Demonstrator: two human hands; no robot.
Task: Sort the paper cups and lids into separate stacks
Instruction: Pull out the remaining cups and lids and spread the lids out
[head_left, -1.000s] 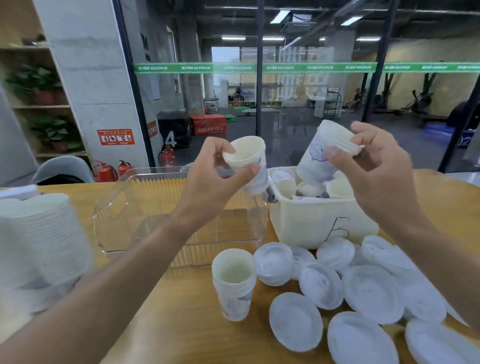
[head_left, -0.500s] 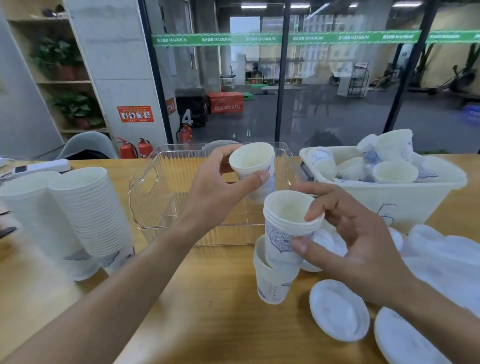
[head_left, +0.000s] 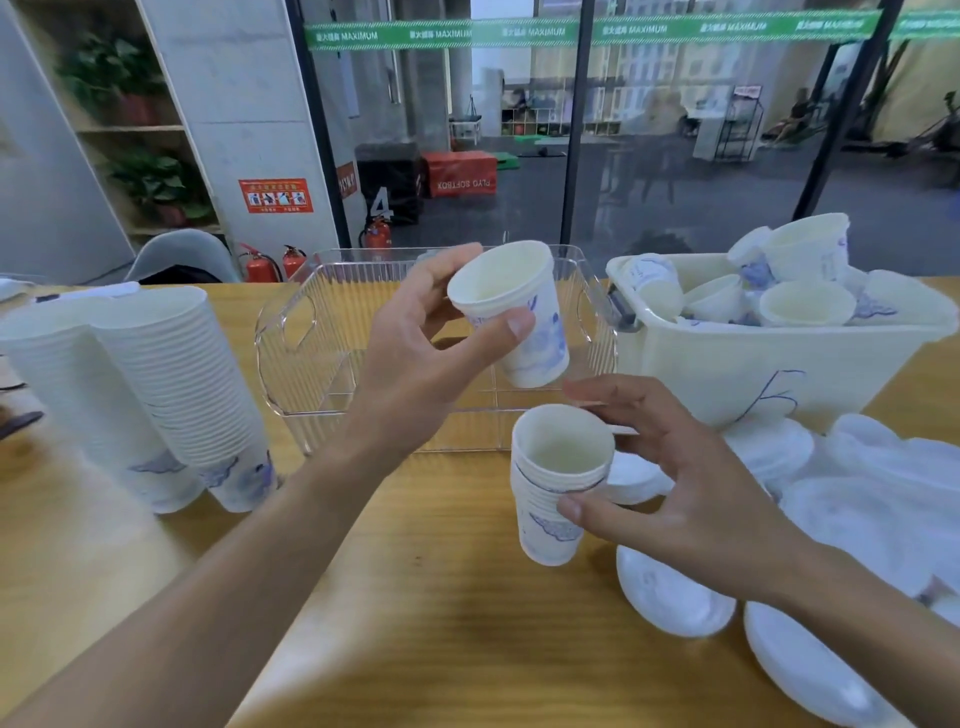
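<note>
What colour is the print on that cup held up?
Blue, on a white cup, seen from the head view.

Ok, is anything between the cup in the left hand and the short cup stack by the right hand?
Nothing visible. The cup in the left hand hangs above and behind the short stack, whose mouth is open; the right hand holds its side.

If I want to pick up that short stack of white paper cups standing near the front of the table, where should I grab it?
Probably best to wrap your fingers around the side wall of the short stack of white paper cups, low down, coming from the right like the right hand does. It stands upright with its mouth open, so squeezing the thin rim could crush it.
</note>
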